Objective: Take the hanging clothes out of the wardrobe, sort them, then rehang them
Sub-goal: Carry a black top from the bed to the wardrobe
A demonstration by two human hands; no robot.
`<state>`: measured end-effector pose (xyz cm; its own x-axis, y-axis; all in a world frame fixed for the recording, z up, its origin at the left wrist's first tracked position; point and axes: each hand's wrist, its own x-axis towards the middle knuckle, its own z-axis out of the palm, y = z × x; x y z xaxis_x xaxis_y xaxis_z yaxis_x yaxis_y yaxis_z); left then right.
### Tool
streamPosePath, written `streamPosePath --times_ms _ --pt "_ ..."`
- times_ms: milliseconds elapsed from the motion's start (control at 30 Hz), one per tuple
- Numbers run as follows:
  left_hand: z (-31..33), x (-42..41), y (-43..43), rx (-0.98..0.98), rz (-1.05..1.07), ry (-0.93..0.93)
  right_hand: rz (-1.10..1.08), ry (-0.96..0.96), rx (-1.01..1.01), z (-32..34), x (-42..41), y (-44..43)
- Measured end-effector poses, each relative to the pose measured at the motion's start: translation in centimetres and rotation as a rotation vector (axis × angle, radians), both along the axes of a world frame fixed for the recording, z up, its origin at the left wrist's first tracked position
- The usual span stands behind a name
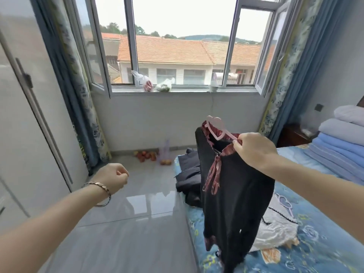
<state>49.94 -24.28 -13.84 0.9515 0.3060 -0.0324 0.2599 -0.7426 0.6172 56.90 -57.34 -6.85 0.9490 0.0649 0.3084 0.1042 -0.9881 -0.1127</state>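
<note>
Right hand (254,149) is closed round the pink hanger (216,127); the black garment (236,194) is hung clear above the bed (325,243) edge, likely for sorting. Dark clothes (189,170) are piled at its 10 o'clock, a white garment (277,227) laid at 4. Left hand (112,177), at 9 o'clock, is clenched on nothing.

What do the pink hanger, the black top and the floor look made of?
Pink hanger: probably moulded plastic, smooth, one even colour, thin heart-shaped hook. Black top: soft knit or fleece, matte and fuzzy, hanging limp; its red patterned collar looks thinner, woven. Floor: glazed tile, glossy; it mirrors the window, with grout lines visible.
</note>
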Motion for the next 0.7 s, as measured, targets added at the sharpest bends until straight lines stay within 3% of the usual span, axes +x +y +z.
streamPosePath --times_ms 233,433,700 --pt "3.7 -5.5 2.2 0.028 0.049 -0.047 0.256 -0.159 -0.002 7.2 -3.5 4.7" --pt "5.7 -9.4 4.9 0.107 0.127 -0.015 0.578 0.146 0.08 7.2 -5.6 12.0" --pt "5.8 -18.3 10.2 0.089 0.491 0.056 0.882 0.467 0.215 5.3 -10.9 21.7"
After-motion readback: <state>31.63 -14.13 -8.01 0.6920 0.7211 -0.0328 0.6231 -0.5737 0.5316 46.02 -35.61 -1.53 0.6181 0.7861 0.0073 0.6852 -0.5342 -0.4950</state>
